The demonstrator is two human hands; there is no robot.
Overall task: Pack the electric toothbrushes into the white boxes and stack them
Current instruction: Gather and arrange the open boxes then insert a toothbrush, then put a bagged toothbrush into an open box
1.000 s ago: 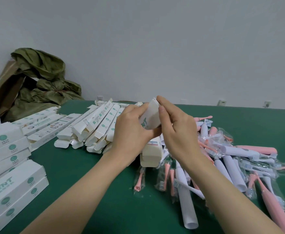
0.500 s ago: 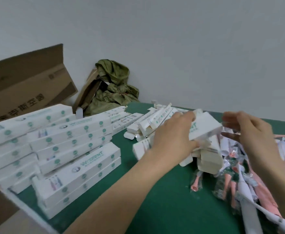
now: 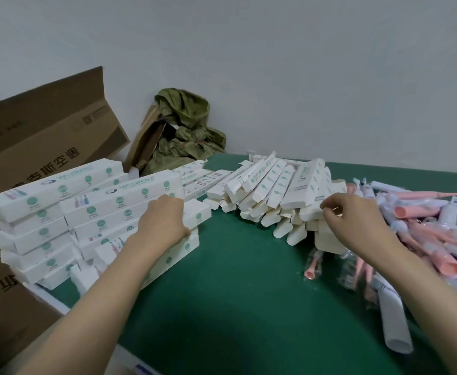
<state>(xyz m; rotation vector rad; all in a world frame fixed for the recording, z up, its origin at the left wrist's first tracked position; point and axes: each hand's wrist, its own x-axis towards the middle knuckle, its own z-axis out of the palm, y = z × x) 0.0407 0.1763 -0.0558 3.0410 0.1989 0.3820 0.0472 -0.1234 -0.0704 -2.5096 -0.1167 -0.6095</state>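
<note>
My left hand (image 3: 162, 220) grips a packed white box (image 3: 199, 215) and sets it on the front of the stack of packed white boxes (image 3: 59, 201) at the left. My right hand (image 3: 354, 212) reaches into the slanted row of empty white boxes (image 3: 270, 185) in the middle. Its curled thumb and fingers pinch the flap end of one empty box (image 3: 312, 211). At the right lies a heap of pink and white electric toothbrushes (image 3: 424, 226) in clear wrappers. A white handle (image 3: 392, 318) lies nearest to me.
A large brown cardboard carton (image 3: 32, 136) stands open at the far left behind the stack. A crumpled olive-green bag (image 3: 186, 131) sits against the wall. The green table (image 3: 235, 293) shows bare cloth between my arms. Its left edge runs just below the stack.
My left hand carried the closed box left and set it on the stack. My right hand let go of that box and moved to the empty boxes. My view swung left.
</note>
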